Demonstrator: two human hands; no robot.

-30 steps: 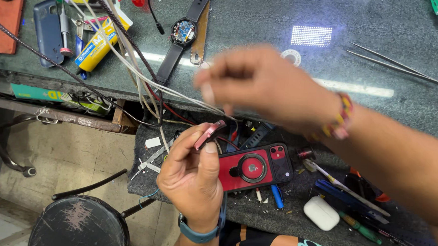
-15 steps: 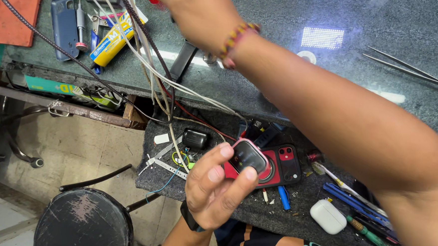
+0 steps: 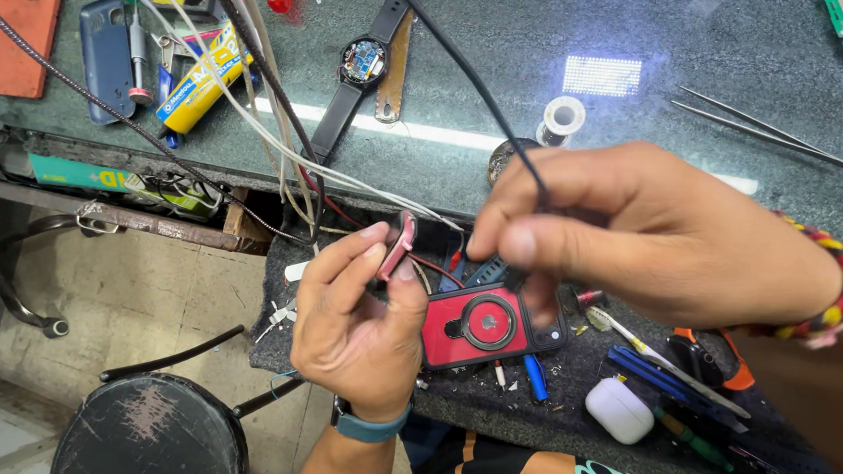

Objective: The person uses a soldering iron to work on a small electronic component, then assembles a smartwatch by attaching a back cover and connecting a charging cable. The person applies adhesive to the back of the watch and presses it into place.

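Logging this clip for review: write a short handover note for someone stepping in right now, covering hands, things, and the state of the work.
Left hand: grip pinches a small pink device edge-on, above the dark mat.
Right hand: fingers pinch the end of a black cable, close to the pink device but not joined to it.
Red phone case lies on the mat under the hands; white earbud case to its right.
An opened watch lies on the glass bench.
Done: both pieces in hand. Left: cable not yet connected.
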